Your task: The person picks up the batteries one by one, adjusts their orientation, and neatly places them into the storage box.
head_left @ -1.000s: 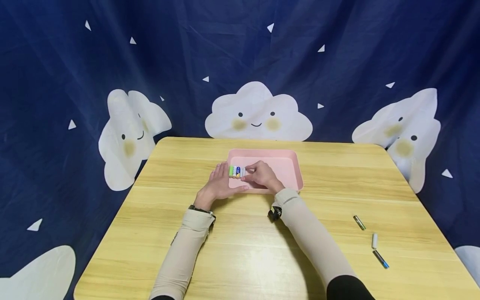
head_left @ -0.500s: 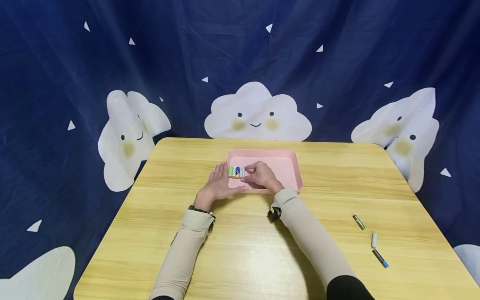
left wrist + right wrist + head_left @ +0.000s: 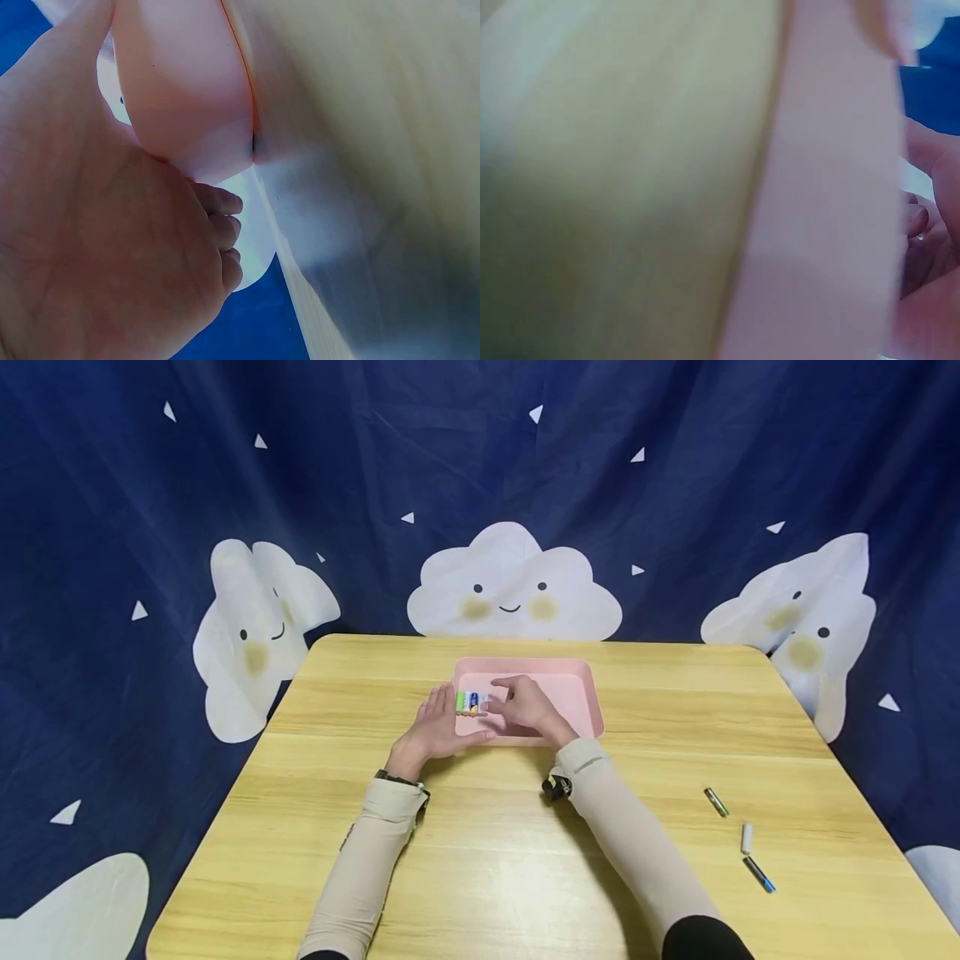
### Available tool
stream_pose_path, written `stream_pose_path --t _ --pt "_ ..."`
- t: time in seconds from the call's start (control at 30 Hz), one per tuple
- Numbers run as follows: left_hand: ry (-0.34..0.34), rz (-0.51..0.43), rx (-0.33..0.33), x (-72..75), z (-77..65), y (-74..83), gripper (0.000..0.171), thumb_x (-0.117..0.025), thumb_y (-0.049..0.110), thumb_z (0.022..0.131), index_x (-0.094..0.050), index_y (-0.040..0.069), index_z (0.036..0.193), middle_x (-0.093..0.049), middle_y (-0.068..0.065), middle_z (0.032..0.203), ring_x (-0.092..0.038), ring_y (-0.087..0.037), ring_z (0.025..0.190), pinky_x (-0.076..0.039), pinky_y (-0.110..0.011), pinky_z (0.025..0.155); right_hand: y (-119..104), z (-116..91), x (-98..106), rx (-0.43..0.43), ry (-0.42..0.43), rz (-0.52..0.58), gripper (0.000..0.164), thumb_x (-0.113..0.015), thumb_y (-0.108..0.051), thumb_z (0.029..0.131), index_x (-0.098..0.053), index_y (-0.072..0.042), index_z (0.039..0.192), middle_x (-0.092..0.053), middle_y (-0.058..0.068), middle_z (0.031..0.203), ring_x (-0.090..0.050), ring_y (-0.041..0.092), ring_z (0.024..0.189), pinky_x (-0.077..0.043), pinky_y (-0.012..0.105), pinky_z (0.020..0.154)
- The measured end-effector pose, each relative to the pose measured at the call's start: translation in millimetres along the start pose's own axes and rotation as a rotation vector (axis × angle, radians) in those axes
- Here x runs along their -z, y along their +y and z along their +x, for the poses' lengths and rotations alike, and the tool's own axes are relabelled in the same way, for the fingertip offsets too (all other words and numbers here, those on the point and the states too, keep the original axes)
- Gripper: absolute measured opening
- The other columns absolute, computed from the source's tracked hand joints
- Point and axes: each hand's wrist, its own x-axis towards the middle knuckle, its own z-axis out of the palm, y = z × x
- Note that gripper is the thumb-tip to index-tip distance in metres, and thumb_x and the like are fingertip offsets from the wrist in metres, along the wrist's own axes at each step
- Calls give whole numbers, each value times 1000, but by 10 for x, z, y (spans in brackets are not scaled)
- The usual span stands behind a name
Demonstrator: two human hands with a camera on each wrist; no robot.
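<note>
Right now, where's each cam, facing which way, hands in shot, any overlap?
Head: on the person's head, facing forward and down at the table, pink tray and curtain; left hand, right hand and sleeves show.
Left wrist: on that wrist, facing the tray; left palm and fingers show.
Right wrist: on that wrist, facing the tray; part of the right hand shows.
Shared: both wrist views catch table, tray.

Left hand (image 3: 112, 214) beside pink tray (image 3: 187, 82), wooden table (image 3: 382, 82), blue cloth (image 3: 251, 326)

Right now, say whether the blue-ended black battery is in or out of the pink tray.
Out: the blue-ended black battery lies on the wooden table, clearly apart from the pink tray.
</note>
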Motion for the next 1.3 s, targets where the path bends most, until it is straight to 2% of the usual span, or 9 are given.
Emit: stream_pose_path --t 0.1,0.23,0.4,0.5,0.7,0.77,0.97,1.1,1.3 --pt "-2 -11 6 -10 10 -7 134 -55 86 83 8 0 164 7 -21 174 8 -37 163 -2 -53 134 -77 -60 92 10 18 25 55 -77 -28 94 -62 -4 141 -57 1 64 -49 11 55 -39 23 48" --pt "-9 -15 18 2 23 7 134 -56 84 83 9 1 164 7 -21 175 8 -37 163 -2 -54 133 -171 -144 244 79 53 28 50 -75 -25 95 -64 -1 138 -56 1 64 -50 11 57 -41 22 51" --pt "28 -14 13 45 42 18 130 -59 79 86 9 1 164 5 -22 175 6 -38 163 -4 -55 133 -262 -266 444 156 88 29 43 -74 -24 96 -68 -2 133 -54 0 62 -46 11 56 -39 23 54" --pt "27 -19 16 47 38 12 131 -61 78 85 8 0 164 4 -22 174 5 -39 163 -4 -55 133 -253 -385 543 182 90 32 40 -74 -22 95 -70 -3 130 -55 0 63 -47 11 57 -41 24 56" --pt "-4 -5 23 -14 52 -13 136 -57 86 81 10 3 165 6 -19 175 7 -36 163 -5 -53 134 -143 -647 756 261 117 11 34 -78 -14 92 -74 0 122 -61 5 64 -50 12 56 -42 22 54" --pt "-3 -1 22 -11 45 -3 136 -56 87 81 10 3 165 7 -19 175 7 -36 163 -5 -53 134 -97 -732 852 252 119 11 34 -78 -14 92 -74 1 122 -61 6 64 -50 11 56 -42 23 54" --pt "-17 -10 19 47 -16 62 133 -57 83 84 9 1 164 7 -20 175 8 -36 163 -4 -54 134 105 -1034 1169 152 112 11 35 -76 -20 95 -72 -2 125 -58 4 66 -47 7 54 -40 23 53" --pt "-27 -5 26 37 0 50 131 -57 82 85 11 2 164 9 -19 175 9 -35 163 -3 -53 134 251 -1235 1369 138 147 -18 32 -75 -17 95 -73 -1 123 -58 5 67 -45 6 54 -40 23 51" --pt "-31 -6 34 24 36 21 134 -55 86 82 12 4 164 10 -17 175 10 -34 163 -2 -52 134 435 -1474 1627 86 207 -83 32 -74 -20 97 -73 0 121 -59 6 68 -46 6 54 -40 24 50"
